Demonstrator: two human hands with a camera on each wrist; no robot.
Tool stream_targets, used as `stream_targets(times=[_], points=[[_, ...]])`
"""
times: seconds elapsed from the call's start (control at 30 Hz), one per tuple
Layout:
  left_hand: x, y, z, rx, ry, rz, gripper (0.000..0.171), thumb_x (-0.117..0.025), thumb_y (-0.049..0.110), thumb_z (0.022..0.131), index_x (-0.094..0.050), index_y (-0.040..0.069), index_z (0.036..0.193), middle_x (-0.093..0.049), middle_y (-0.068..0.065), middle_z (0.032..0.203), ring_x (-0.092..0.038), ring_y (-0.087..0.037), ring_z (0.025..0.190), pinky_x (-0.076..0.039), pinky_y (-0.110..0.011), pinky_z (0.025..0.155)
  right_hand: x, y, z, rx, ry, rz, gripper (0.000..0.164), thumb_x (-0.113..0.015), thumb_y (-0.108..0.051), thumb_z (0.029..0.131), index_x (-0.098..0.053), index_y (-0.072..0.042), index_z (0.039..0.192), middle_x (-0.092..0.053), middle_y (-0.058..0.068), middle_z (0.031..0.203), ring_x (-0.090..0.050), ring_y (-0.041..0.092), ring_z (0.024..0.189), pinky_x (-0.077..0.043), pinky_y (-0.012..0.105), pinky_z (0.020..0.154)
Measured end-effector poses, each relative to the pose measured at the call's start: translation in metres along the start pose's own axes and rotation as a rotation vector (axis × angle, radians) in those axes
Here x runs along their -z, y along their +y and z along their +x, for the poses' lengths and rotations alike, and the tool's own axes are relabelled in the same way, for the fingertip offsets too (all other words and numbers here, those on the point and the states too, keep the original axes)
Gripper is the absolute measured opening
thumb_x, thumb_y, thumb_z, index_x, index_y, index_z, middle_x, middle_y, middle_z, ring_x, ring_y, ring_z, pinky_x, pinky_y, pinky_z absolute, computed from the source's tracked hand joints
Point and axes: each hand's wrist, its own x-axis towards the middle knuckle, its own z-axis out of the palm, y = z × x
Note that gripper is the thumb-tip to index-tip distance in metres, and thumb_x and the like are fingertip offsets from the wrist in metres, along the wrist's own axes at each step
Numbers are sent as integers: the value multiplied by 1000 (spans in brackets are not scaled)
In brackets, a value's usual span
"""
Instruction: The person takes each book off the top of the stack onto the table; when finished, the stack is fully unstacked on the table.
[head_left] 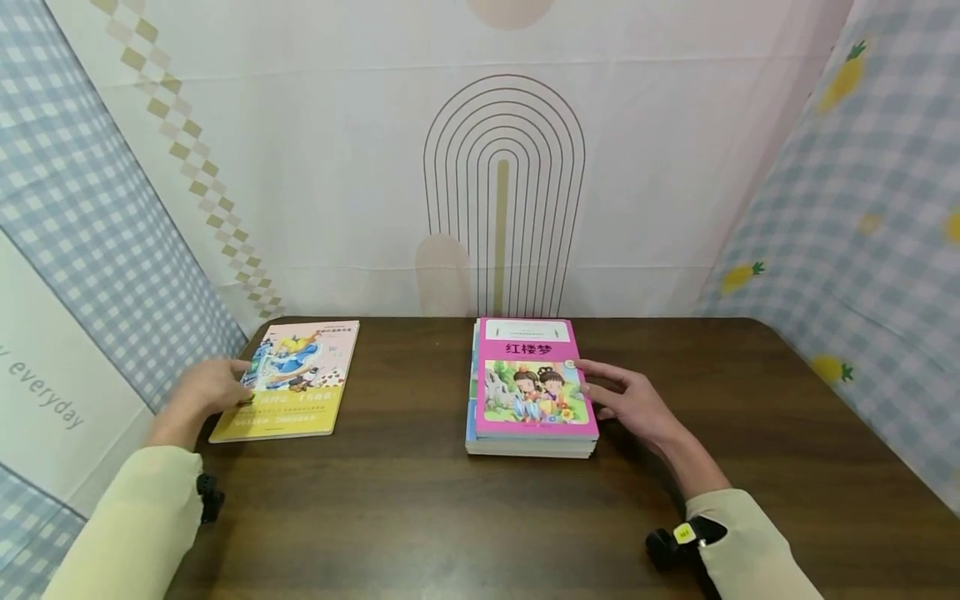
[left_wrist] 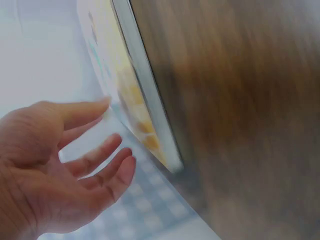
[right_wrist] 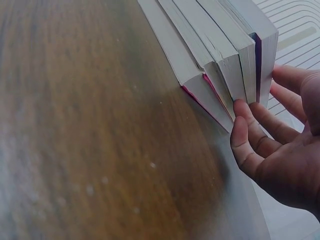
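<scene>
On the left of the table lies a thin book [head_left: 300, 400] with a pink and yellow illustrated cover. My left hand [head_left: 212, 385] is at its left edge; in the left wrist view that hand [left_wrist: 75, 160] has its fingers apart and loosely bent, with nothing between them. A stack of several books [head_left: 532, 448] stands right of centre, topped by a magenta-covered book [head_left: 536, 333] with two cartoon figures. My right hand [head_left: 630, 404] reaches its right side. In the right wrist view, the fingertips [right_wrist: 241, 127] touch the side of the stack [right_wrist: 220, 65].
The dark wooden table [head_left: 405, 517] runs up to a white patterned cloth [head_left: 337, 167] behind. Blue checked cloth hangings [head_left: 847, 275] flank the table on both sides. A dark wrist device [head_left: 675, 542] is on the right sleeve, another [head_left: 210, 498] on the left.
</scene>
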Motion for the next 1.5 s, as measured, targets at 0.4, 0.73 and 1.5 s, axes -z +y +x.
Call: stream_targets(times=[0.4, 0.73, 1.5], points=[[-30, 136, -10, -341, -60, -376, 54, -58, 28, 110, -48, 7, 158, -68, -32, 131, -73, -35, 92, -59, -42, 71, 1, 4, 1, 13, 1, 37, 62, -72, -38, 102, -53, -15, 157, -43, 20, 164, -63, 25, 117, -62, 31, 87], [-74, 230, -14, -469, -244, -577, 54, -61, 35, 108, -50, 24, 159, -68, -24, 110, -69, -31, 95, -63, -39, 78, 3, 2, 1, 6, 6, 41, 62, -71, -40, 102, -53, -17, 157, -42, 18, 165, -60, 29, 122, -61, 33, 90], [-102, 262, -10, -382, -293, -720, 68, -84, 17, 92, -56, 15, 154, -57, -9, 89, -59, -17, 71, -64, -38, 65, -2, 1, -1, -8, 0, 75, 62, -73, -39, 101, -55, -17, 155, -43, 18, 165, -61, 27, 118, -61, 32, 88]])
